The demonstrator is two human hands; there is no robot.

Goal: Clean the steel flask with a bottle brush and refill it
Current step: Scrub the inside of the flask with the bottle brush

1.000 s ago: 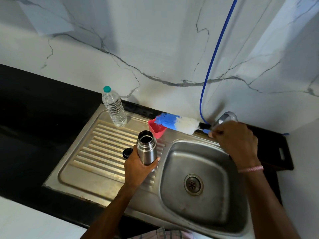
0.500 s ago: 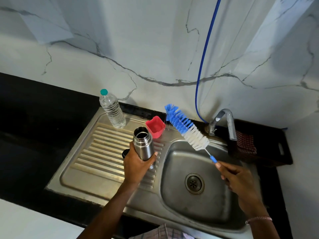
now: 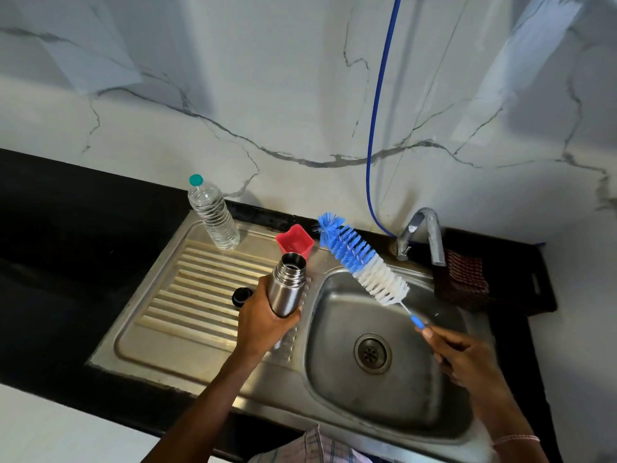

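We're wrapping our left hand round the lower body of the steel flask, tilted and open-mouthed at the edge of the drainboard, its base hidden by our fingers. Our right hand is pinching the handle of the bottle brush over the sink, and a black cap is peeking out from behind our left hand.

The flask was over the drainboard, left of the basin; the brush slanted above the basin, the bottle and cup behind the flask.
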